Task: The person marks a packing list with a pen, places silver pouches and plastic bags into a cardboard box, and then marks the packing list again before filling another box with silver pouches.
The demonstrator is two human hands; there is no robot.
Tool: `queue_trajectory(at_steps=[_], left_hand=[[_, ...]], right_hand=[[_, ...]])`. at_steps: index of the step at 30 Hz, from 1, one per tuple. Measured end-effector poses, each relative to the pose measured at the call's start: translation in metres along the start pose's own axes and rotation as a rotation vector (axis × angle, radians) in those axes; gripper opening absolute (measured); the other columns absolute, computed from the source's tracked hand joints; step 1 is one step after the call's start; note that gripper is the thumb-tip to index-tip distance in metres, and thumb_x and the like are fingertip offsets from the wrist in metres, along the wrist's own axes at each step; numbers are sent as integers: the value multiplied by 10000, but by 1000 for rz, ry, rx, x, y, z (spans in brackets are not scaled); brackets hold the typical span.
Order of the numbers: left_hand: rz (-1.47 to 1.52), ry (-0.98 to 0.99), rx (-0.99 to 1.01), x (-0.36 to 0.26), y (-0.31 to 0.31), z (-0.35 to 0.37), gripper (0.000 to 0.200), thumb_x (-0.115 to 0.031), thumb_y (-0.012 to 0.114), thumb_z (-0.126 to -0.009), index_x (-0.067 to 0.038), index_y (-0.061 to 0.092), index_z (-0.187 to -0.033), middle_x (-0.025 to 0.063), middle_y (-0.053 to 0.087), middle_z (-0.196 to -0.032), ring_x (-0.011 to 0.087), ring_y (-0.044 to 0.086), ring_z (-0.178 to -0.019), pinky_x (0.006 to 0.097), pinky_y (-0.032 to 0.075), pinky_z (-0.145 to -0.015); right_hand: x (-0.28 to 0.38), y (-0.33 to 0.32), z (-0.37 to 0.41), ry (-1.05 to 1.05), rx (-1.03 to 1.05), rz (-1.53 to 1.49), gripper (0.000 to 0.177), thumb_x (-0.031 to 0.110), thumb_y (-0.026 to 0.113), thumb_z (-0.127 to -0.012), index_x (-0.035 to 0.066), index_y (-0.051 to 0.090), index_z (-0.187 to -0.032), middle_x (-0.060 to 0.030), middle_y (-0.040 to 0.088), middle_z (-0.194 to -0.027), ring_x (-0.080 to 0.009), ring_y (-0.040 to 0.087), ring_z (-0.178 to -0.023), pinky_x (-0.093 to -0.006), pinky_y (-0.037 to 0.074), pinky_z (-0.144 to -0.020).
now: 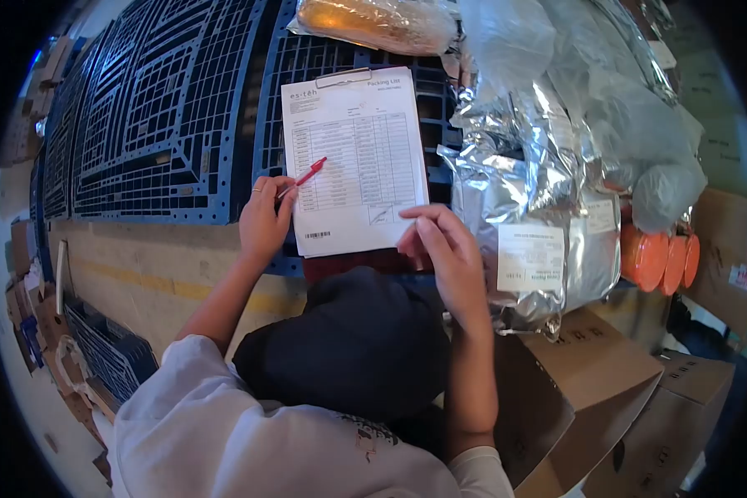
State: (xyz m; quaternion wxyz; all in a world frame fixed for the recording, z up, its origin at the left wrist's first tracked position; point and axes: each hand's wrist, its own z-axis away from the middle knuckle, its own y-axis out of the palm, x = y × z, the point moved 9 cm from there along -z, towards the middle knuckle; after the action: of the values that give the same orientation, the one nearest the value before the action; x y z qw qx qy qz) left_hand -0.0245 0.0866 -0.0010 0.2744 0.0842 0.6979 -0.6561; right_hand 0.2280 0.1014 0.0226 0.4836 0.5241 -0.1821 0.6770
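A clipboard holds a printed packing list (332, 141), with a metal clip (344, 77) along its top edge. My left hand (266, 217) is at the sheet's left side, its fingers closed on a red pen (311, 172) that slants over the table rows. A ring shows on one finger. At the lower right corner of the paper is my right hand (450, 253), fingers loosely bent and apart, with nothing visible in them. A dark red strip of the board (340, 267) shows below the sheet.
Blue plastic pallets (153, 108) lie under and left of the clipboard. Silver foil bags with labels (529, 259) are piled at right, beside orange-red round ends (644, 257). A clear-wrapped amber package (373, 23) lies behind. Cardboard boxes (593, 365) stand at lower right.
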Motion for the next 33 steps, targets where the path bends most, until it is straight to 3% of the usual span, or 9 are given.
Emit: queue_trajectory(at_steps=[13,15,17,19,22,26,29,31,33], left_hand=[[443,350,372,-109,27,4,296,-132,615,-831,-62,605,-1119,120,533,-1024,262,542,-952,340,452,-794],[1024,139,500,-102,18,0,303,-218,592,-863,-22,609,-1093,92,544,-1000,235,515,-1007,319,403,-881],[1324,108,871,-123,20,14,403,-320,546,-892,-3,587,-1138,109,564,-1093,235,505,-1070,351,362,-959],[1430,428,1391,-167,8,52,452,-358,521,-902,4,571,-1168,142,559,-1178,243,488,-1133,380,323,-1001],[1341,-55,1728,-125,69,85,514,-375,489,-918,46,530,-1209,140,543,-1241,239,481,-1171,336,295,-1032],[860,-458,1620,-53,103,110,424,-362,413,-960,-24,611,-1123,136,632,-1067,185,571,-1022,313,393,-923],[331,171,959,-64,53,37,356,-332,563,-881,-55,646,-674,145,562,-597,257,561,-553,356,420,-538],[638,38,575,-44,29,6,260,-200,614,-846,-20,614,-658,77,554,-566,199,511,-497,316,400,-507],[396,143,149,-17,6,-16,159,-169,622,-834,-33,652,-758,98,607,-773,200,574,-700,312,437,-637]], right_hand=[[-11,-3,-54,-369,-589,-199,502,87,475,-948,52,201,-1367,-28,488,-776,-70,460,-675,-195,393,-650],[-4,-21,-53,-444,-711,17,454,94,468,-952,44,236,-1339,-8,446,-729,-55,412,-637,-185,345,-576],[-4,-33,-57,-508,-677,26,421,90,471,-951,41,264,-1314,-9,442,-745,-53,410,-640,-183,331,-560],[0,-37,-61,-479,-652,54,430,82,451,-953,21,237,-1321,-53,493,-841,-68,457,-751,-195,367,-669],[23,-28,-56,-544,-714,81,408,76,471,-941,15,265,-1288,-43,484,-813,-55,442,-718,-174,346,-640],[31,-39,-47,-501,-747,-148,302,87,522,-914,-11,403,-1175,8,417,-631,-38,365,-543,-173,286,-533],[-8,-33,-69,-280,-506,-766,226,189,496,-935,-27,538,-986,39,332,-512,-57,282,-416,-230,253,-427],[-24,-5,-86,-193,-235,-866,327,271,442,-966,-26,566,-910,36,342,-513,-70,287,-417,-242,278,-430],[-28,8,-88,-209,-134,-788,424,339,402,-981,-34,593,-911,-10,440,-568,-103,416,-454,-247,394,-519]])
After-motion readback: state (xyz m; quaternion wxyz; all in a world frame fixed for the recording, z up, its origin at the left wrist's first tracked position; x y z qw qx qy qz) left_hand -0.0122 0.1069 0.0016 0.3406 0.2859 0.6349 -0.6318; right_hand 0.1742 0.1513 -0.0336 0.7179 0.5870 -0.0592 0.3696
